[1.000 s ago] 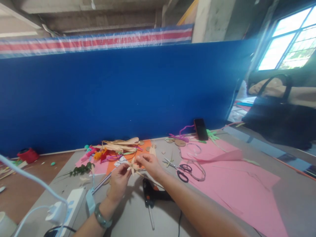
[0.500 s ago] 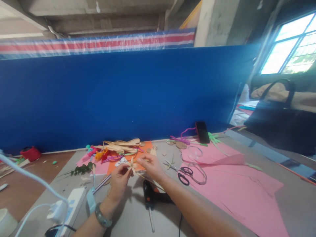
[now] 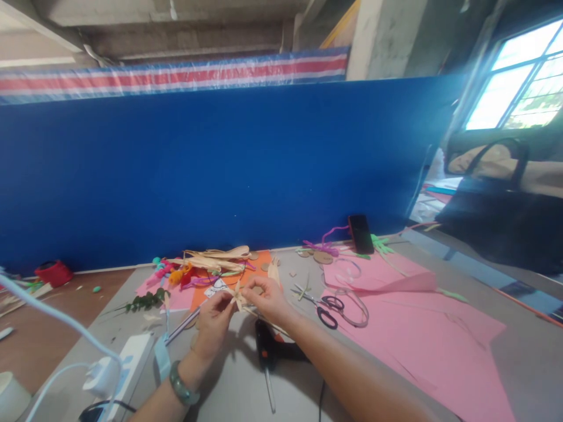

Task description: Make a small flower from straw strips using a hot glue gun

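Observation:
My left hand (image 3: 213, 321) and my right hand (image 3: 269, 299) meet above the grey table (image 3: 229, 387). Both pinch a small pale straw flower (image 3: 238, 296) with thin pointed petals, the left from below, the right from the side. A green bracelet (image 3: 182, 389) circles my left wrist. Right below the hands lies a black and orange glue gun (image 3: 266, 350). Black-handled scissors (image 3: 324, 308) rest just to the right of my right hand.
Pink paper sheets (image 3: 413, 328) cover the right of the table. A pile of straw strips and coloured bits (image 3: 206, 264) sits on orange paper behind the hands. A phone (image 3: 360, 233) leans on the blue partition (image 3: 220, 170). A white power strip (image 3: 127, 360) lies at the left.
My right hand drew slightly away from the flower half a second ago and has come back onto it. The left hand has kept its hold.

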`<state>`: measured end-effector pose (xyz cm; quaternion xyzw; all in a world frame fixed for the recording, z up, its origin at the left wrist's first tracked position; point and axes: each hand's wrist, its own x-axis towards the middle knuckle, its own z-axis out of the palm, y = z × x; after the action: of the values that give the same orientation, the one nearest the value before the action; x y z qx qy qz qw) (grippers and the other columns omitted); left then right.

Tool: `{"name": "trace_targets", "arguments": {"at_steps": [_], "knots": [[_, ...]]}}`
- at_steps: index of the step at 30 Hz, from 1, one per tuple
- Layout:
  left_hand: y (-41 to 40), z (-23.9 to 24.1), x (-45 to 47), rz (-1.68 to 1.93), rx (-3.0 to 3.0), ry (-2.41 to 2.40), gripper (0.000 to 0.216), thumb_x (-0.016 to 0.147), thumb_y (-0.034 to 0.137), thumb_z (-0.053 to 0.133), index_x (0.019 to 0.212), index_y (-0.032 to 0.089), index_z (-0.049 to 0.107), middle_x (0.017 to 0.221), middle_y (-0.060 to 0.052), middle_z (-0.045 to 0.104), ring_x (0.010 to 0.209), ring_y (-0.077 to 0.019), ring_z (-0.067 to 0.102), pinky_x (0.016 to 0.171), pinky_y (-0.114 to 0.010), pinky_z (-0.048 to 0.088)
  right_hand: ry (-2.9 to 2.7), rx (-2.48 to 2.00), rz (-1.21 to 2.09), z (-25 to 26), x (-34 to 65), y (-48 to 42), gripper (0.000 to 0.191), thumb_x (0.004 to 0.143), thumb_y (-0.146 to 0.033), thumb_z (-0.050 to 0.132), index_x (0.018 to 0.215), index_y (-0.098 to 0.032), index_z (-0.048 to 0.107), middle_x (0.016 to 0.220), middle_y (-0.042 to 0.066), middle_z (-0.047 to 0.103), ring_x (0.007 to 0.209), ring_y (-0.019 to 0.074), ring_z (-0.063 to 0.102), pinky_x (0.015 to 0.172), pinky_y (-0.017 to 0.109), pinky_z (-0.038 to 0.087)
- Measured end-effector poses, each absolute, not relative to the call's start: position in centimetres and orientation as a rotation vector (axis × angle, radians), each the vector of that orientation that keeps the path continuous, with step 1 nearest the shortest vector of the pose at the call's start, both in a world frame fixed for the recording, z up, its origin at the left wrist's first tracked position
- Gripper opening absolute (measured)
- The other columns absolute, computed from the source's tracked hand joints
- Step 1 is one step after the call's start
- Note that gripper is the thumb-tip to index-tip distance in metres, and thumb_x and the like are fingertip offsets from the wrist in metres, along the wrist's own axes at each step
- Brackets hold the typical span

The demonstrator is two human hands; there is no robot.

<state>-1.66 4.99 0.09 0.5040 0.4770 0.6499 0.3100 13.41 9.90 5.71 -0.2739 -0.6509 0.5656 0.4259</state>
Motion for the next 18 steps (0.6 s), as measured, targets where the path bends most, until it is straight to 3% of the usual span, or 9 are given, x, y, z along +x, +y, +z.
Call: {"name": "trace_targets", "arguments": {"at_steps": [10, 18], "knots": [[5.1, 0.2, -1.6, 1.691, 1.316, 1.218, 0.016, 0.075, 0.031, 0.071, 0.072, 0.016, 0.067, 0.067, -0.001, 0.065, 0.064, -0.0154, 0.058, 0.062, -0.026, 0.046, -1.664, -0.691, 1.36, 5.1, 13.2, 10.2, 0.02, 0.079, -0.032, 0.063, 0.067, -0.017, 0.058, 0.063, -0.001, 0.058, 0.061, 0.0122, 0.053, 0.059, 0.023, 0.043], [5.5, 0.5, -2.0, 1.729, 1.166, 1.283, 0.017, 0.072, 0.031, 0.073, 0.075, 0.016, 0.066, 0.055, 0.003, 0.059, 0.05, -0.0112, 0.05, 0.051, -0.022, 0.039, -1.479, -0.734, 1.24, 4.6, 13.1, 11.2, 0.038, 0.085, -0.049, 0.056, 0.068, -0.016, 0.061, 0.053, -0.003, 0.05, 0.053, 0.0113, 0.046, 0.052, 0.023, 0.039]]}}
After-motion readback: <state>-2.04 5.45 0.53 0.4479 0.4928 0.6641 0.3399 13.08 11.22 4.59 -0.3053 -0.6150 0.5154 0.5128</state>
